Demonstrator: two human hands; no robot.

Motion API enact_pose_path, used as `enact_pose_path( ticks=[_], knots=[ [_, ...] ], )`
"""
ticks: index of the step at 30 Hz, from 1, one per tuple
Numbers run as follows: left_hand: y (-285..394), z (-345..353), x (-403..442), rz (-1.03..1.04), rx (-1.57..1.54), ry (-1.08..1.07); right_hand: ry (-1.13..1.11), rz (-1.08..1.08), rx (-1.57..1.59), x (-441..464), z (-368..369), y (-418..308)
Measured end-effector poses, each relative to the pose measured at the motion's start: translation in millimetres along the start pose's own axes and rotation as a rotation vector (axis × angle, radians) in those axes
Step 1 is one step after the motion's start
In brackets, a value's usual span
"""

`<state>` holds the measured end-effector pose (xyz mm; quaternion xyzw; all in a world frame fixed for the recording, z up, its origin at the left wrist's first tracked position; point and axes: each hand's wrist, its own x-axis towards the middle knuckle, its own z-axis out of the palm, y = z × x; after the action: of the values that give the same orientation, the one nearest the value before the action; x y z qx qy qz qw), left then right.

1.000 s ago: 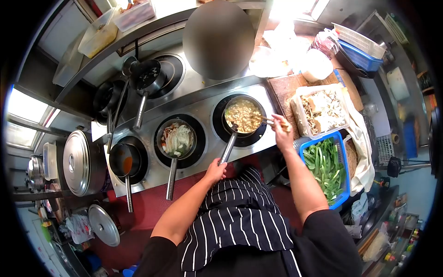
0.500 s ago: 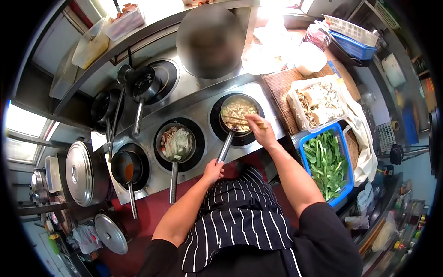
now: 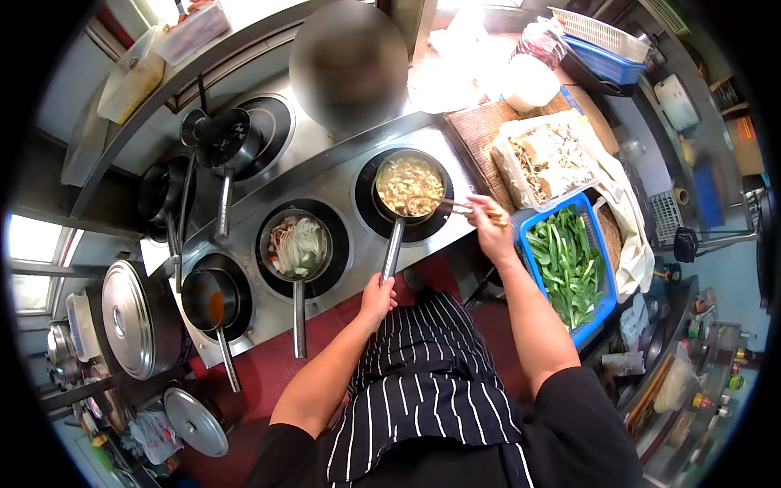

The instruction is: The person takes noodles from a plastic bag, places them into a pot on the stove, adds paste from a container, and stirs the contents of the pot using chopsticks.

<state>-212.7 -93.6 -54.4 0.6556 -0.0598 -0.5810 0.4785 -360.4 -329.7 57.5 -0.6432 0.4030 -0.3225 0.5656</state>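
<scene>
My left hand (image 3: 378, 300) is closed round the metal handle of a saucepan (image 3: 393, 248) on the right front burner. Pale chopped food (image 3: 407, 180) in light liquid fills that pan. In my right hand (image 3: 493, 228) are chopsticks (image 3: 452, 203), their tips at the right side of the food. Left of this pan, a second pan (image 3: 299, 301) holds white strips (image 3: 303, 238) with orange and green pieces. Close to my right hand stand a clear tub of sliced mushrooms (image 3: 545, 163) and a blue basket (image 3: 533, 244) of leafy greens (image 3: 568, 272).
A pan with orange liquid (image 3: 215, 307) sits on the left burner. Dark pans (image 3: 229, 142) stand at the back left. Beside the stove is a big lidded pot (image 3: 126, 317). A blurred round shape (image 3: 350, 65) covers part of the back. White cloth (image 3: 630, 220) lies beyond the basket.
My right hand has moved right, drawing the chopsticks toward the pan's right rim. My left hand keeps its hold on the handle. The whole view has shifted slightly.
</scene>
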Motion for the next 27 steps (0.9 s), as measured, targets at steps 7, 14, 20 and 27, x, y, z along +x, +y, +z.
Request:
enact_pose_path(
  ticks=[7, 14, 20, 27],
  knots=[
    [-7.0, 4.3, -4.0, 0.033, -0.005, 0.058, 0.005, -0.145, -0.040, 30.4, 25.6, 17.1],
    [-17.5, 15.6, -9.0, 0.055, 0.004, 0.197, -0.014, -0.179, -0.049, 25.1, -18.7, 1.7],
    [-12.7, 30.7, -13.9, 0.072, 0.052, 0.377, -0.146, -0.231, -0.038, 23.7, -2.1, 12.8],
    [-19.6, 33.6, -17.2, 0.069, 0.008, 0.449, -0.310, -0.046, 0.073, 45.6, -32.7, 15.9]
  ],
)
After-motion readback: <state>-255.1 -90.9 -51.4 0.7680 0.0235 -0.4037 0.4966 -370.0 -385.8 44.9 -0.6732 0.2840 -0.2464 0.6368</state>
